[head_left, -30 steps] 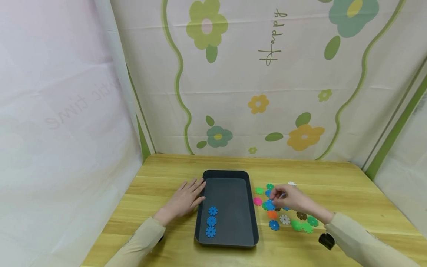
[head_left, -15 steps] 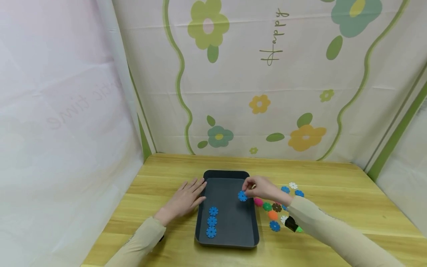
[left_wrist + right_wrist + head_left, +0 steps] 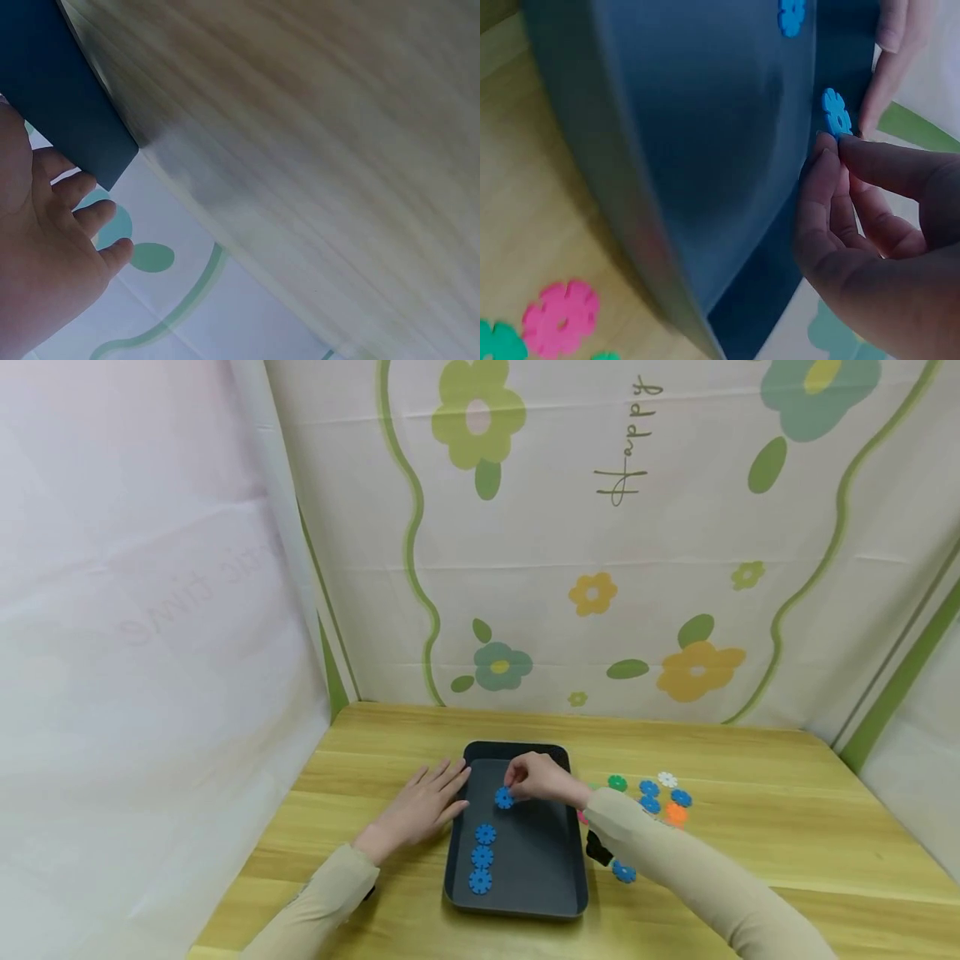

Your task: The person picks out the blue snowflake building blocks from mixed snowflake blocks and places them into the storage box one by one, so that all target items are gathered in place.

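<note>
My right hand (image 3: 542, 778) pinches a blue notched plastic disc (image 3: 503, 798) between thumb and fingertips, over the upper left part of the dark grey tray (image 3: 532, 885). In the right wrist view the held disc (image 3: 835, 111) stands on edge, close to the tray's far wall. Below it in the head view, three more blue discs (image 3: 482, 857) lie in a column along the tray's left side. My left hand (image 3: 420, 806) rests with straight fingers at the tray's left rim. From the left wrist, the fingers (image 3: 94, 217) show beside the tray's outer wall.
Loose notched discs lie on the wooden table (image 3: 750, 860) right of the tray, among them a white one (image 3: 667, 780), an orange one (image 3: 676, 814) and a blue one (image 3: 624, 872). My right sleeve (image 3: 675, 856) hides some. A printed curtain (image 3: 555, 527) hangs behind the table.
My right hand has carried the blue disc leftward from the loose pieces, across the tray's right rim, to above its left half. My left hand has stayed at the left rim.
</note>
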`<act>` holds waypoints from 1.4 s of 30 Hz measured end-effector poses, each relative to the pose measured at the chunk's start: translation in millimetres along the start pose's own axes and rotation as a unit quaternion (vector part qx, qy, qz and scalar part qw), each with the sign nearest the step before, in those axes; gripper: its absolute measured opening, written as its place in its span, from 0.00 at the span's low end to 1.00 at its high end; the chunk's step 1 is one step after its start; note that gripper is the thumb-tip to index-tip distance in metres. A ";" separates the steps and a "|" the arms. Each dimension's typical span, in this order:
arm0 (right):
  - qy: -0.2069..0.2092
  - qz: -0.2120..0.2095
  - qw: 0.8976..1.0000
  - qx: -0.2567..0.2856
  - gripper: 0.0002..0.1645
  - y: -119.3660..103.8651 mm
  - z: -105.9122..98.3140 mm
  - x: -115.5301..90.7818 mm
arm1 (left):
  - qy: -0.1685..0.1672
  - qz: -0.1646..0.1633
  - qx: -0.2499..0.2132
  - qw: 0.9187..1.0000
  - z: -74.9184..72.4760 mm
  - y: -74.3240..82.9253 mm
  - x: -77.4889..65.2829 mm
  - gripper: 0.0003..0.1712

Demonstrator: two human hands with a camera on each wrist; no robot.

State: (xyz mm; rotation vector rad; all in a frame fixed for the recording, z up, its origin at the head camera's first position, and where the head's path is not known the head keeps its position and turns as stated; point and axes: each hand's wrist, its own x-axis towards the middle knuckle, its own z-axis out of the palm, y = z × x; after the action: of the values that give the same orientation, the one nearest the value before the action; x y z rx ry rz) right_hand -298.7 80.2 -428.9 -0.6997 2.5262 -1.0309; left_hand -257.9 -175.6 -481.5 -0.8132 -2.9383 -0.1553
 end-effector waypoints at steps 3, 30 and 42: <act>-0.007 0.016 1.000 0.004 0.03 -2.2 7.4 5.8 | 0.002 0.001 0.000 1.000 -0.4 0.0 0.3 0.36; -0.030 0.031 0.999 -0.017 0.02 -15.4 27.1 18.0 | 0.020 0.012 0.007 1.000 -2.1 3.1 0.1 0.35; -0.037 0.035 0.998 -0.039 0.03 -11.5 30.7 20.4 | 0.009 0.006 0.003 1.000 -2.6 3.2 0.0 0.35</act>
State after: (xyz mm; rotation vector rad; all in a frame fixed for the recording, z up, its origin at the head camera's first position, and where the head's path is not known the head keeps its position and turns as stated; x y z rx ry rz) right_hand -297.7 44.7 -444.0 -0.6531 2.5198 -0.8722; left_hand -256.0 -173.2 -478.7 -0.8229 -2.9159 -0.1509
